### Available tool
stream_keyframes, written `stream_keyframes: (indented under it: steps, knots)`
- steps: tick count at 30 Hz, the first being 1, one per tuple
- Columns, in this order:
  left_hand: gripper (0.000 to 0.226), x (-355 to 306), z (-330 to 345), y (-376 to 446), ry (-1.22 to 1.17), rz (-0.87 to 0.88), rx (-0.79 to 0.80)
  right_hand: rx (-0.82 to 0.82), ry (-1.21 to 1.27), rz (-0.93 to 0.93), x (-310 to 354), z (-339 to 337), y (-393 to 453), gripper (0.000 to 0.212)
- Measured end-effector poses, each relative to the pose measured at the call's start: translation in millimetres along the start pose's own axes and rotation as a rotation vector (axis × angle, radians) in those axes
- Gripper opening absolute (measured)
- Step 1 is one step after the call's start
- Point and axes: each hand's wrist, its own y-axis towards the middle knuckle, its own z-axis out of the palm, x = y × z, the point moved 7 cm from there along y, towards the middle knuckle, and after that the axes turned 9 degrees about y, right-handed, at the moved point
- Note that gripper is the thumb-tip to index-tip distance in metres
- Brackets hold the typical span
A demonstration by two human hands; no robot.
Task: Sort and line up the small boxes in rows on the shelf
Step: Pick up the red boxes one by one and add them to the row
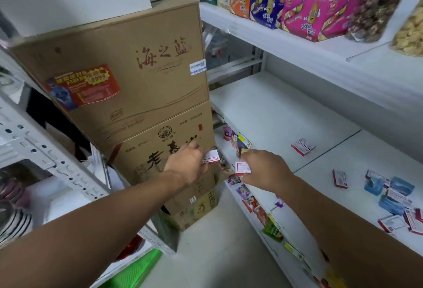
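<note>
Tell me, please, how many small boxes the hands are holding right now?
2: the left hand pinches one red-and-white box; the right hand holds another. More may be hidden behind the fingers.

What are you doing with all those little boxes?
A person is sorting small boxes on a white shelf. Each hand holds one red and white box: the left hand holds one box in front of stacked cardboard cartons, and the right hand holds another box at the shelf's edge. A jumbled pile of red and blue boxes lies unsorted at the right, and one box lies alone. No row is lined up yet.
</note>
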Motion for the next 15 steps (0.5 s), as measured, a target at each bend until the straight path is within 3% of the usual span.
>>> stream_keyframes:
  steps: [10, 15]
  knots:
    - [0.034, -52, 13, 70, -0.039, 0.181, -0.018, -0.033, 0.089, 0.171, -51, 1, 4, 0.038]
    - [0.036, -75, 22, 113, -0.063, 0.344, -0.016, -0.044, 0.085, 0.295, -75, 2, 1, 0.03]
